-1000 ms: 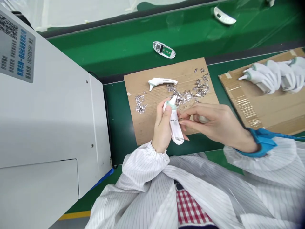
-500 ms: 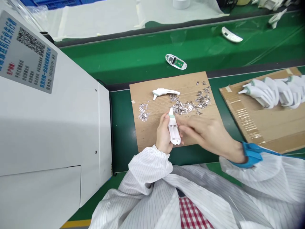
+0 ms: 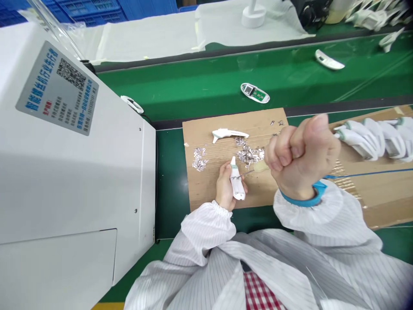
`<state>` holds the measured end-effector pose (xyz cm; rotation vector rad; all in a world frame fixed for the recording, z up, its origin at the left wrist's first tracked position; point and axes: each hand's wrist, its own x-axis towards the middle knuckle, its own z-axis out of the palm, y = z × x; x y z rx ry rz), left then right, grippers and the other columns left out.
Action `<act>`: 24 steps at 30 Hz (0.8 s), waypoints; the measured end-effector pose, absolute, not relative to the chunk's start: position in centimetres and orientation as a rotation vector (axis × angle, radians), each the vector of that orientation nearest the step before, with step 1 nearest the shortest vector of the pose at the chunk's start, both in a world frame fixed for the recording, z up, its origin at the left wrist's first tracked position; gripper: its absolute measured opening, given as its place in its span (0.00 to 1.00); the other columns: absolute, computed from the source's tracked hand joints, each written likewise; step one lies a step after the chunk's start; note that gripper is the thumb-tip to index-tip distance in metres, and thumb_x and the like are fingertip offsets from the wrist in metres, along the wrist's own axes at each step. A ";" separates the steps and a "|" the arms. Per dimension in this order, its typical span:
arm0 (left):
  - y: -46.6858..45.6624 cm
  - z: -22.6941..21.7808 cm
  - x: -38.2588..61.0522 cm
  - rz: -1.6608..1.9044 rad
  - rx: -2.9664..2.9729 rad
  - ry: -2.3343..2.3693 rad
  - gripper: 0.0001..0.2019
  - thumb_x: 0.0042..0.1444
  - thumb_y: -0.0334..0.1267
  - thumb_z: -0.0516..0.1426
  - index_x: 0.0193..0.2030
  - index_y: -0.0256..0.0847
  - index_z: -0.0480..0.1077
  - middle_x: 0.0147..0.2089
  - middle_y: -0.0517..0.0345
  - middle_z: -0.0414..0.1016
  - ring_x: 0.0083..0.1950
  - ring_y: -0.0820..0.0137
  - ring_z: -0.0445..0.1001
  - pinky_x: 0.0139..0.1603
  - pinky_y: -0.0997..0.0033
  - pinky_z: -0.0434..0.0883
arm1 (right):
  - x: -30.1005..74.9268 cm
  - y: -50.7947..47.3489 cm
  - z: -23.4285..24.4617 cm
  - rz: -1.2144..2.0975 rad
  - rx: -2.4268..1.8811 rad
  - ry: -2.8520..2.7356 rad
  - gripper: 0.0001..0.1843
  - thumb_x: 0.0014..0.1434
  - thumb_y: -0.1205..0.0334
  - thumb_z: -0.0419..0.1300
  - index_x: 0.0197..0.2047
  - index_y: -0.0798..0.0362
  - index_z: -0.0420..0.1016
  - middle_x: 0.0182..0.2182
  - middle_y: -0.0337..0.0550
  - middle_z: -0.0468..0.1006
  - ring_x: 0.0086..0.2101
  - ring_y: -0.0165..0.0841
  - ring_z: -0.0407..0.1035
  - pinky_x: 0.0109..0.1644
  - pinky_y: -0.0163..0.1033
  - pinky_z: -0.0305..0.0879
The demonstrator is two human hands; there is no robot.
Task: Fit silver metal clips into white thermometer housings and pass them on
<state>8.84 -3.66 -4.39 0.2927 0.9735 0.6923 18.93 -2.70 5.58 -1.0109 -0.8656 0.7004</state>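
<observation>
In the head view, the left hand is closed around a white ear-thermometer housing, held over the near part of a cardboard sheet. Its long bay faces up and has small metal contacts across the upper end. The right hand is curled in a fist around a screwdriver-like tool. Part of the pale handle and the thin shaft show; the tip is by the housing's side, but whether it touches cannot be told.

An oval half-shell on the green ledge holds a green circuit board and a dark-framed screen. A similar shell is partly hidden behind the white machine. Blue crates are cut off at the top edge, their contents out of sight.

On the sheet are one second housing and two clear heaps of metal pieces, a left heap and a middle heap; more pieces at the upper right are partly covered by the fist. On the right-hand cardboard, a row of housings overlaps and runs to the frame edge, too tangled to count.
</observation>
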 end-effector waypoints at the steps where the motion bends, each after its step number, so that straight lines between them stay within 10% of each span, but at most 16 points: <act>1: -3.7 -4.4 8.8 0.693 0.292 0.977 0.13 0.63 0.47 0.50 0.50 0.46 0.56 0.26 0.66 0.64 0.14 0.75 0.64 0.14 0.78 0.63 | 18.9 -2.7 5.6 0.698 -1.018 -0.884 0.32 0.56 0.43 0.61 0.13 0.49 0.50 0.11 0.37 0.48 0.11 0.26 0.43 0.11 0.40 0.37; 24: -3.5 -4.3 9.0 0.701 0.283 0.980 0.09 0.65 0.43 0.47 0.49 0.44 0.56 0.24 0.66 0.64 0.14 0.75 0.63 0.13 0.78 0.60 | 18.8 -2.9 6.0 0.773 -1.025 -0.871 0.31 0.54 0.45 0.64 0.14 0.49 0.50 0.10 0.34 0.50 0.11 0.25 0.44 0.12 0.39 0.42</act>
